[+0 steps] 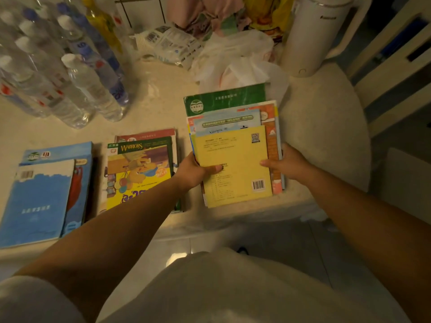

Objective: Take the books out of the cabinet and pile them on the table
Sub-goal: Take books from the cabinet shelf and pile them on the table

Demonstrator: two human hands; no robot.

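Pale, glossy bench (pixel 151 94) fills the upper and middle frame under dim, warm light, with tiled floor showing below its near edge. Your left hand (pixel 194 171) grips the left edge of the right-hand book pile (pixel 233 148), thumb laid across the yellow back cover (pixel 233 164) on top and the other fingers curled under out of sight. Your right hand (pixel 289 164) holds the pile's right edge, thumb on the yellow cover, fingers hidden behind the books. That pile sits right of centre, fanned, with a green book (pixel 224 99) at the bottom showing at the far end; whether it rests fully on the bench you cannot tell. Just left of it lies a second pile topped by a cartoon-covered book (pixel 140 173). Further left, near the frame's left edge, lies a third pile with a blue book (pixel 37 201) on top. Clear water bottles (pixel 77 89) stand grouped at upper left. A white plastic bag (pixel 235 61) lies beyond the held pile, a white appliance (pixel 312 36) stands at upper right, and crumpled cloths (pixel 210 15) sit along the top edge.
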